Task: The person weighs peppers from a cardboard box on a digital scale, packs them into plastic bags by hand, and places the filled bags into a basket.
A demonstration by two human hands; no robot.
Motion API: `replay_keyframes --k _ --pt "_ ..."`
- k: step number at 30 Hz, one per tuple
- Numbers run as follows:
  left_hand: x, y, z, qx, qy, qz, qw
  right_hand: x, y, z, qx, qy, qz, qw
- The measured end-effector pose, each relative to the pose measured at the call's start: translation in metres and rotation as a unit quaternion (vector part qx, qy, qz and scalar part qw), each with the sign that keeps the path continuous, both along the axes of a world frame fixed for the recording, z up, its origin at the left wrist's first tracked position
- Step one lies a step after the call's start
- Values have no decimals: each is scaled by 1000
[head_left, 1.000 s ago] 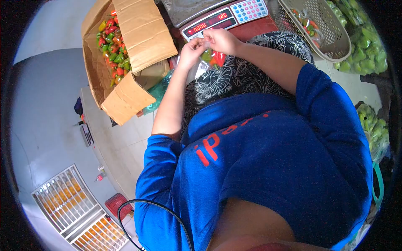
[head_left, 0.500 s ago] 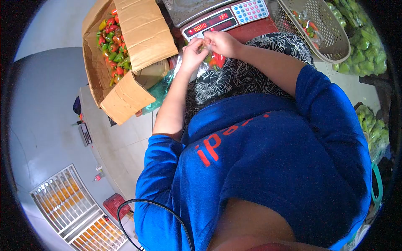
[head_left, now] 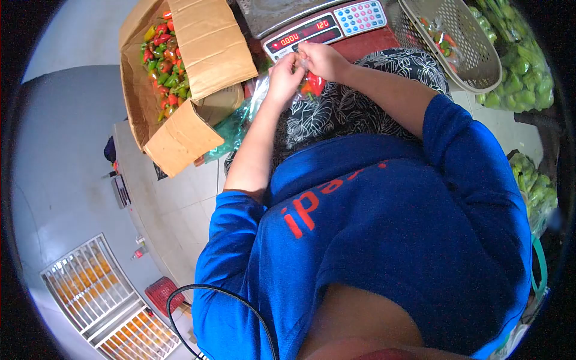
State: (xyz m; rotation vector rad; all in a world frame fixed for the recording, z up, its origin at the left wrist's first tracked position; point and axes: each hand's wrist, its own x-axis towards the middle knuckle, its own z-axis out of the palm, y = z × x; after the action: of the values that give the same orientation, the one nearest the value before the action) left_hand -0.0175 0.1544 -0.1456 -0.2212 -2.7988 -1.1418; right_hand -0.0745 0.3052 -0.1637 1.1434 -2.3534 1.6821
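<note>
Directions are by the clock face of your view. At 12 o'clock, above centre, your left hand [head_left: 286, 77] and your right hand [head_left: 323, 61] meet, nearly touching. The left is curled inward with its fingers drawn together on the upper part of a clear bag [head_left: 313, 85]. Your right pinches the gathered plastic between thumb and fingers; the exact fingertip contact is partly concealed. The bag hangs beneath your hands, in front of a black cloth [head_left: 327, 120] with white leaf outlines, and red and orange peppers are visible through its side.

Just beyond your hands, between 12 and 1 o'clock, you have a digital scale [head_left: 298, 38] with lit red digits and a keypad [head_left: 361, 17], on a reddish surface [head_left: 377, 39]. Between 10 and 11 o'clock stands a cardboard box [head_left: 210, 48], its flaps folded out, containing loose red, green and orange peppers [head_left: 167, 69]. Green plastic [head_left: 231, 135] lies beside its lower flap.

At 2 o'clock, a perforated basket [head_left: 480, 51] holds bagged peppers [head_left: 445, 45]; just beyond it are bagged green vegetables [head_left: 525, 78]. At 8 o'clock, you have a barred window [head_left: 84, 285], with a red basket [head_left: 162, 294] near it.
</note>
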Motion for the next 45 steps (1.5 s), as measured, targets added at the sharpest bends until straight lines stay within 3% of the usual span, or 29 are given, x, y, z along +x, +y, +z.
replay_keyframes --k 7,13,14,20,23,29,38,41,45 --pt "1 -1 2 -47 -4 2 999 5 -2 -1 1 48 -17 999" --pt "-10 -13 0 196 -146 -16 969 3 -2 -1 7 61 -42 997" --pt "-11 -14 -2 197 -139 -42 970 4 -1 2 11 52 -41 998" --pt "-16 -14 0 91 -112 -72 987 1 0 -2 3 -29 -38 999" --pt "-14 -8 18 -91 -117 -44 988 2 3 1 -20 -62 -25 998" --pt "-11 5 18 -217 -11 -18 976 3 -3 -10 -73 -112 -49 990" --pt "-13 15 -6 -232 143 79 959 2 -1 -2 -25 -187 -119 975" --pt "-11 11 -3 -216 141 50 965 -7 -8 -25 -91 -181 -119 972" --pt "-9 8 1 -225 135 42 964 -7 -4 -28 -93 -271 -64 956"
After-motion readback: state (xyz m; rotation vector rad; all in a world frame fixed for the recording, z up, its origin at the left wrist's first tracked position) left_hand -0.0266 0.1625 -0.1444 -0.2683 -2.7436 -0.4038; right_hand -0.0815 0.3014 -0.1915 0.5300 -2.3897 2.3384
